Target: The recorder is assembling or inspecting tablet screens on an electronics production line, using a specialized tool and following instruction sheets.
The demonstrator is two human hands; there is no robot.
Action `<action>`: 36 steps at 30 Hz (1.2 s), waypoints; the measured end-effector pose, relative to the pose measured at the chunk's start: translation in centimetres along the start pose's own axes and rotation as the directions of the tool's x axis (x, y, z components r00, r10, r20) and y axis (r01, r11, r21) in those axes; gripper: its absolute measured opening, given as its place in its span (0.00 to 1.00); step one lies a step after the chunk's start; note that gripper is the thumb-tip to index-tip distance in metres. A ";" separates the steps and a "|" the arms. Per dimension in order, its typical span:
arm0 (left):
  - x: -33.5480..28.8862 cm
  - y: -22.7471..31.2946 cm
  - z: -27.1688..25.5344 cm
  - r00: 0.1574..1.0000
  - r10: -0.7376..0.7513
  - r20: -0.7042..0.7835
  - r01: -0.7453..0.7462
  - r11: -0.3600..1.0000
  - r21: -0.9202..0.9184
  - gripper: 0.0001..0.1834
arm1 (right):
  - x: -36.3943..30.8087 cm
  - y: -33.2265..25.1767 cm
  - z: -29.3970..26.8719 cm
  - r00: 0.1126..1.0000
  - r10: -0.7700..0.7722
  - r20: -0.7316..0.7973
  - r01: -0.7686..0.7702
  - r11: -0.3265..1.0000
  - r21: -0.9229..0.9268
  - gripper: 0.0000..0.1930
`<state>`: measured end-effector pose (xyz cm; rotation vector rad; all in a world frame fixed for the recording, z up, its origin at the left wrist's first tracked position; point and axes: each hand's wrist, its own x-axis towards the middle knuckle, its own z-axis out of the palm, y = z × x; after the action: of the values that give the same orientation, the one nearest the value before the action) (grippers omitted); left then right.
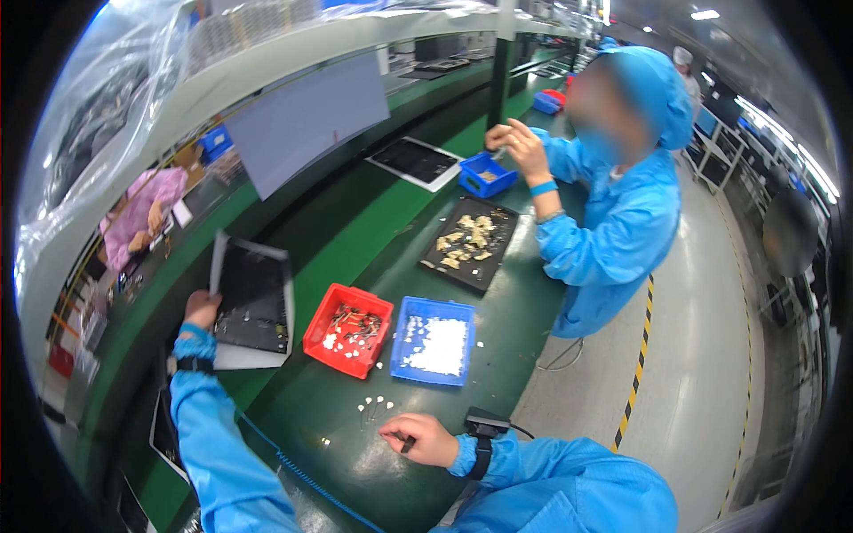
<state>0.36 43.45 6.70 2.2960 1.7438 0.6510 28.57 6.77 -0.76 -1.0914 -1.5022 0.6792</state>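
My left hand grips the left edge of a flat black panel on a pale grey sheet, at the left of the green bench. The panel appears somewhat tilted. My right hand is closed around a small dark tool, most of it hidden by the fingers. Just beyond that hand, several small white-headed pieces with thin dark leads lie on the bench. A red bin of dark leads and white bits stands between my hands, beside a blue bin filled with small white pieces.
Across the bench, a co-worker in blue raises both hands over a small blue bin. A black tray of yellowish pieces lies nearby. Another framed black panel sits farther back. A coiled blue cord runs beside my left arm.
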 end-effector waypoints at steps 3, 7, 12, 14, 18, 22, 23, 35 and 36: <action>-5.8 -0.9 -4.6 0.917 -0.375 0.136 0.333 0.532 -0.779 0.13 | 0.0 0.0 0.6 1.000 0.004 0.021 -0.005 0.998 0.059 0.10; -14.1 -1.7 -8.3 0.915 -0.348 0.204 0.227 0.025 -0.974 0.10 | 1.4 -0.4 0.4 0.978 -0.192 -0.076 0.196 0.980 0.045 0.06; -27.8 5.0 -9.4 0.938 -0.293 0.187 0.127 -0.211 -0.969 0.11 | 1.1 -1.8 -1.2 0.968 0.058 -0.243 -0.001 0.974 0.227 0.02; -34.2 10.1 -9.1 0.910 -0.369 0.189 0.093 -0.263 -0.960 0.13 | 0.4 -2.2 -2.4 0.959 0.091 -0.270 -0.033 0.977 0.211 0.02; -44.7 15.1 -4.3 0.807 -0.507 0.303 0.063 -0.436 -0.898 0.14 | -0.8 -2.6 -2.4 0.953 0.213 -0.217 -0.137 0.937 0.321 0.03; -50.3 20.0 1.0 0.727 -0.595 0.342 -0.070 -0.560 -0.826 0.17 | -2.3 -5.7 -1.5 0.970 0.243 -0.011 -0.227 0.920 0.319 0.03; -50.8 20.8 2.2 0.714 -0.613 0.338 -0.101 -0.568 -0.817 0.18 | -2.7 -5.9 -1.0 0.971 0.238 0.023 -0.233 0.922 0.309 0.03; -53.7 19.5 0.2 0.655 -0.015 0.756 0.628 -0.546 -0.555 0.19 | -5.4 -7.2 1.9 0.687 0.416 0.596 -0.289 0.909 -0.302 0.07; -53.3 19.0 -0.8 0.721 0.040 0.692 0.656 -0.363 -0.662 0.18 | -6.1 -7.3 2.0 0.690 0.373 0.621 -0.232 0.926 -0.299 0.08</action>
<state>5.12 -12.83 2.82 0.4295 0.7273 0.7673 24.49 -1.40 2.49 -1.3492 -2.0560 1.2849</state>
